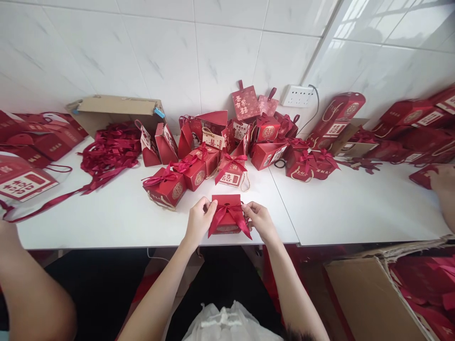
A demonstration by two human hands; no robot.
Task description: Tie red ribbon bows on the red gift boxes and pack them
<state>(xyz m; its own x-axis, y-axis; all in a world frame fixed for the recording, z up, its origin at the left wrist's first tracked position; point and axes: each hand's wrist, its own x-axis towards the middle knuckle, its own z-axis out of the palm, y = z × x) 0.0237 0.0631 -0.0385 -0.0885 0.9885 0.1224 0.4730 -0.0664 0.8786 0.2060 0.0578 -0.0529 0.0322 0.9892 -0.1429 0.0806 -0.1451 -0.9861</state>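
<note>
- Head view: small red box (227, 228) sits on the white table (117, 227), right at the near edge and between the person's two hands. That's my landmark for everything below.
- Satin bow (228, 208) is tied across the front of the box, both tails hanging down its face.
- Left hand (201, 218): thumb and forefinger pinched together on the bow's loop, just left of the box.
- Right hand (261, 220): pretty much the mirror of that, fingertips closed on the other loop, just right of the box.
- Behind the box, a tad left: a row of finished boxes (195, 173), bows on and packed close together. Directly behind it is a tied one with a label (229, 178) and a rope handle.
- Behind and right of the box: two more bowed ones (313, 165) side by side.
- Well left of the box: a ribbon heap (110, 151), one long strand trailing off left, with an open carton (117, 105) behind it.
- Far right of the box: a co-worker's hand (442, 177) on a red pack (421, 176). It's cut off by the frame, so can't tell if it's gripping.
- Far left of the box, nearer the camera: someone else's arm (39, 284).
- Right of the box, below table level: a big carton (377, 298) with red stuff inside.
</note>
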